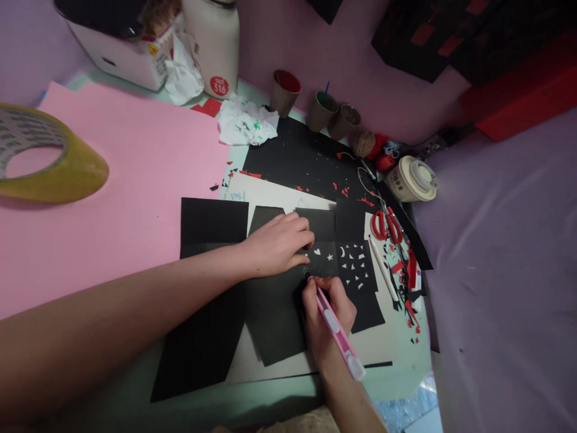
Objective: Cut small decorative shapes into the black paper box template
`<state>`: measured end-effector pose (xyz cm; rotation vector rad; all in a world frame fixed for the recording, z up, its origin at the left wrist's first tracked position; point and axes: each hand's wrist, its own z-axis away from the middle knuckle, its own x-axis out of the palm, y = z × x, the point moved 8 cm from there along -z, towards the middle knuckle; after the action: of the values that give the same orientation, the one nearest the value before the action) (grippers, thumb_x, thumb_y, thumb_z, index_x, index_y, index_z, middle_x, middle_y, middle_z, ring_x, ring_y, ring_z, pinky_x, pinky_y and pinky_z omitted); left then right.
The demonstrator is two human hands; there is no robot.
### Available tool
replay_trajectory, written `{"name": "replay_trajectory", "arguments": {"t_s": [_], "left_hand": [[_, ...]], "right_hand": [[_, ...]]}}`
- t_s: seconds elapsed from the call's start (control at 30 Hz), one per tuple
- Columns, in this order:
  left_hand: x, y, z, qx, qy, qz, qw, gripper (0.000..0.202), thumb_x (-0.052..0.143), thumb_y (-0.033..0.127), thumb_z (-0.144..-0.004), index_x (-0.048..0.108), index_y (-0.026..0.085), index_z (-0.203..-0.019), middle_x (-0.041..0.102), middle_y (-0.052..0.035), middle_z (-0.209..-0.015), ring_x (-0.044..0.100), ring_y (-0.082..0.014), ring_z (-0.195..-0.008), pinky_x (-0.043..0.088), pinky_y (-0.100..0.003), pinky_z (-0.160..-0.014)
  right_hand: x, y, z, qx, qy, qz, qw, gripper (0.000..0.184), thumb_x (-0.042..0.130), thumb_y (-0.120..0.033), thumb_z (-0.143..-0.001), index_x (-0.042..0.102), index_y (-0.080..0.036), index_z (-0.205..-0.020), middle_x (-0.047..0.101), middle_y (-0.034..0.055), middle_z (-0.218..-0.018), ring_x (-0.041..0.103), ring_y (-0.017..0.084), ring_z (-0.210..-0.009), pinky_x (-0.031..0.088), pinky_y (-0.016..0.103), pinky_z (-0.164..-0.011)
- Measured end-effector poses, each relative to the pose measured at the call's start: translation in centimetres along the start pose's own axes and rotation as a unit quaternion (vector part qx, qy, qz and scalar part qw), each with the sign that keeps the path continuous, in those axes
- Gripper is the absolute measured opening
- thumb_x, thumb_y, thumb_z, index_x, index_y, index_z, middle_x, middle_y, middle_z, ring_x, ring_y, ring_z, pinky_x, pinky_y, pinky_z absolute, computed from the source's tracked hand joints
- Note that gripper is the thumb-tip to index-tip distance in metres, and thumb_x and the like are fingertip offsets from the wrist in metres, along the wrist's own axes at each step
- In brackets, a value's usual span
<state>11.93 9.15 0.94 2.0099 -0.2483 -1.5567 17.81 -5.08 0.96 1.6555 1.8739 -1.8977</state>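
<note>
In the head view, my right hand (pixel 328 307) grips a pink utility knife (pixel 333 325), its tip end down at a black card sheet (pixel 279 307). My left hand (pixel 283 243) rests on the same card just above the knife tip, fingers bent and thumb apart, holding nothing. Small cut-outs show beside my fingers: a heart (pixel 317 252) and a star (pixel 330 257). The right-hand panel (pixel 358 264) of the card carries a crescent and several triangular holes. A pale board (pixel 252 373) lies underneath. The blade is too small to make out.
Red-handled scissors (pixel 386 226), a white pen-like tool (pixel 383 267) and paper scraps lie at right. Behind stand a lidded cup (pixel 411 179), paper cups (pixel 285 93) and a large bottle (pixel 211 48). Pink paper (pixel 148 150) with a yellow tape roll (pixel 85 171) covers the left.
</note>
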Motion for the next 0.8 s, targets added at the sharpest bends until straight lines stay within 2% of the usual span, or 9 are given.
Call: {"name": "replay_trajectory", "arguments": {"t_s": [0.5,0.7,0.8], "left_hand": [[-0.1,0.0,0.0,-0.003,-0.004,0.003,1.000,0.020,0.068,0.035,-0.084,0.063,0.019,-0.095,0.057,-0.0043,-0.100,0.050,-0.0220,-0.099,0.040,-0.034,-0.087],[0.0,0.1,-0.2,-0.003,-0.007,-0.001,1.000,0.020,0.067,0.035,-0.085,0.063,0.018,-0.095,0.057,-0.0048,-0.101,0.050,-0.0223,-0.099,0.040,-0.034,-0.088],[0.0,0.1,-0.1,0.000,-0.004,0.000,1.000,0.021,0.068,0.036,-0.085,0.063,0.018,-0.095,0.057,-0.0047,-0.101,0.050,-0.0222,-0.099,0.039,-0.034,-0.088]], "right_hand": [[0.1,-0.2,0.0,-0.008,-0.009,0.004,1.000,0.014,0.065,-0.024,-0.082,0.058,-0.019,-0.070,0.066,-0.0022,-0.066,0.056,0.011,-0.053,0.046,0.023,-0.055],[-0.8,0.0,-0.3,0.037,0.010,-0.043,0.998,0.012,0.064,-0.027,-0.084,0.061,-0.019,-0.076,0.066,-0.0015,-0.070,0.059,0.012,-0.059,0.048,0.022,-0.058],[-1.0,0.4,-0.5,0.051,-0.015,-0.052,0.997,0.010,0.066,-0.028,-0.082,0.062,-0.018,-0.083,0.065,-0.0019,-0.070,0.059,0.012,-0.059,0.048,0.022,-0.056]]}}
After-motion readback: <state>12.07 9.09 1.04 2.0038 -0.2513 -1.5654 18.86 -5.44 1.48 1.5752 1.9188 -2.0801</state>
